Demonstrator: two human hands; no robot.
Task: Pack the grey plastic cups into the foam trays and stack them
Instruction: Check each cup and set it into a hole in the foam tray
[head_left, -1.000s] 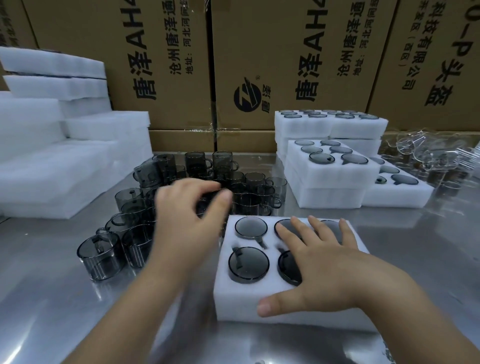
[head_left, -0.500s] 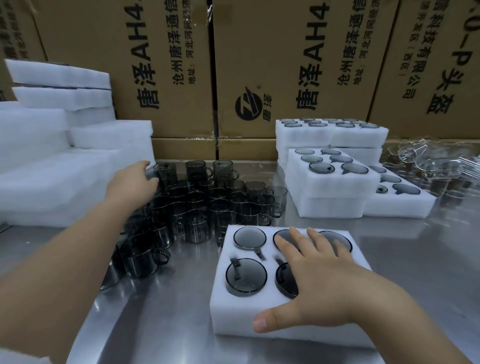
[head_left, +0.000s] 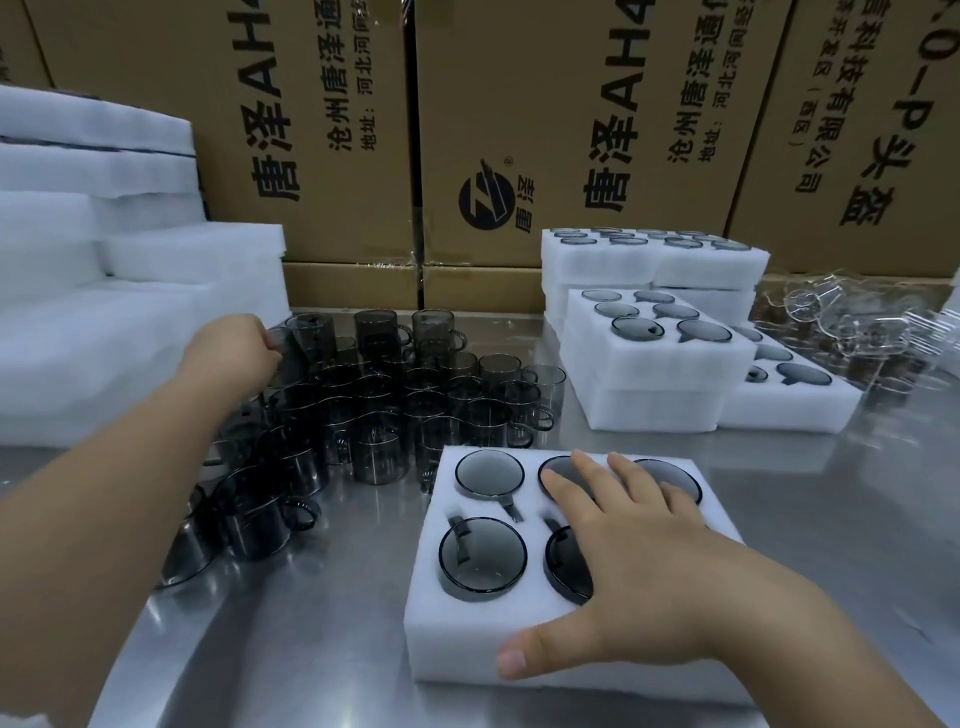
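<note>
Right grip (head_left: 623, 561) flat, fingers (head_left: 571, 486) spread, on foam tray (head_left: 426, 649) holding packed cups (head_left: 480, 558). Left grip (head_left: 228, 348) curled round grey cup (head_left: 283, 338) at far-left edge of cluster (head_left: 374, 405) on counter (head_left: 337, 623).

The foam tray (head_left: 467, 649) sits on the desk (head_left: 311, 649) right before you, with your right hand (head_left: 639, 571) flat on top. The loose cups (head_left: 384, 415) crowd to its left and behind, and your left hand (head_left: 228, 353) is at their rear left corner. Foam slabs (head_left: 104, 338) pile up far left, filled trays (head_left: 649, 374) are stacked at the right rear, and cartons (head_left: 519, 130) stand behind everything.
</note>
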